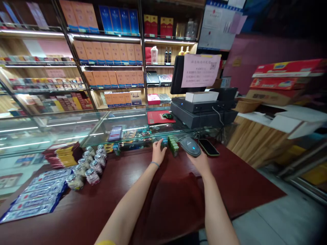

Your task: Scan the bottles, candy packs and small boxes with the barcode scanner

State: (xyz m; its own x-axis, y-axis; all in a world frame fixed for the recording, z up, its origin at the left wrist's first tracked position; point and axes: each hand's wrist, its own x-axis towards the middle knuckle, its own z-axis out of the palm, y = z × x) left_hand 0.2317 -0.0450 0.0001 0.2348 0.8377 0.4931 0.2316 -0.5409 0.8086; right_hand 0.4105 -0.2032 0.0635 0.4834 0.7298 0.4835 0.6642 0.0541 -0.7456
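My right hand (201, 162) is closed around a grey barcode scanner (190, 146), whose blue light is on. A phone (209, 147) in a light green case lies just to its right. My left hand (158, 153) reaches to the far side of the dark red counter, its thumb and forefinger apart. Its fingertips are beside some small blue containers (165, 140); I cannot tell whether they touch. Between my two hands stands a row of small green containers (173, 145).
Clear-lidded jars (92, 176), blue-and-white packets (38, 194) and stacked maroon-and-yellow packs (63, 154) sit at left. Beyond is a glass display case (94, 124) with a red mat (154, 117) and mouse. A monitor (177, 75) stands on a black cash drawer (201, 117).
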